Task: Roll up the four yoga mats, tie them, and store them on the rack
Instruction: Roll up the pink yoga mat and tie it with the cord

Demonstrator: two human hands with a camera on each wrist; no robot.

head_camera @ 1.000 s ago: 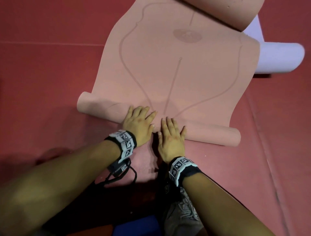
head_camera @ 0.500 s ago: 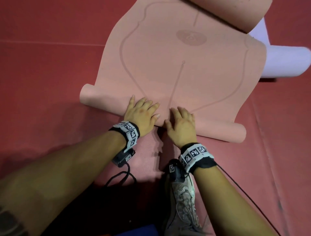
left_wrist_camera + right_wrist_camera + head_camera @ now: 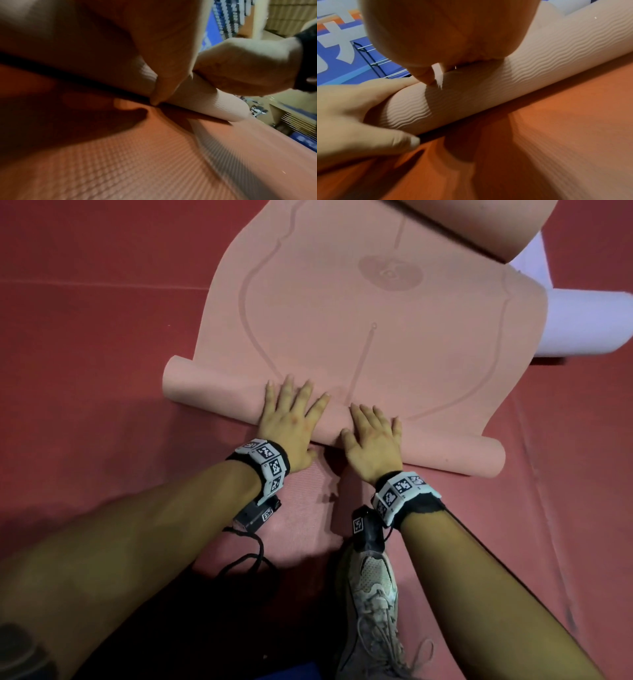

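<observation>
Head view: pink yoga mat point(image 3: 359, 337) on the red floor point(image 3: 85, 371), near end wound into a roll point(image 3: 212, 395) — both hands side by side on it. Left hand point(image 3: 291, 422) flat, fingers spread, pressing the roll; right hand point(image 3: 373, 440) likewise, fingers straight. White rolled mat point(image 3: 582, 323) just beyond the far right edge. Worn sneaker point(image 3: 373, 604) below the wrists.

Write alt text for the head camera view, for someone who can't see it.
Seen from above, the left hand and right hand press flat, side by side, on the rolled end of a pink yoga mat spread over a red floor. A rolled lavender mat lies at the far right, and a worn sneaker shows between the forearms.
</observation>
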